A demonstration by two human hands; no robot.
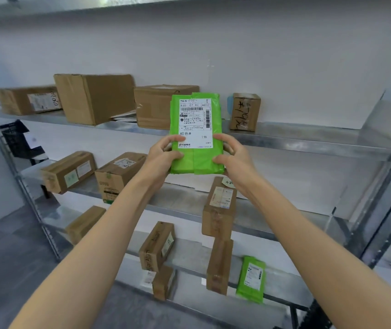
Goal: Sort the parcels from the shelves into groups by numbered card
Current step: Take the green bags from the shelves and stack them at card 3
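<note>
- Both hands are up on one green parcel (pixel 195 162), a flat plastic mailer held upright in the air in front of the metal rack (pixel 308 141), not resting on any shelf.
- The left hand (pixel 163 156) grips its lower left edge, with the fingers curled round onto the front. One fingertip sits on the bottom corner of the white label (pixel 195 122).
- The right hand (pixel 233 156) does the same on the lower right edge, fingers wrapped round the side.
- The label faces the camera, with barcodes and print on it. Most of it is too small to read.
- Behind it on the upper shelf there's a big cardboard box (pixel 94 98) off to the left and a small scribbled-on box (pixel 245 112) just to the right.
- Lower shelves hold more brown boxes, including a tall box (pixel 218 210) standing on end below the right hand.
- A second green mailer (pixel 251 279) stands on the lowest shelf near the right post.
</note>
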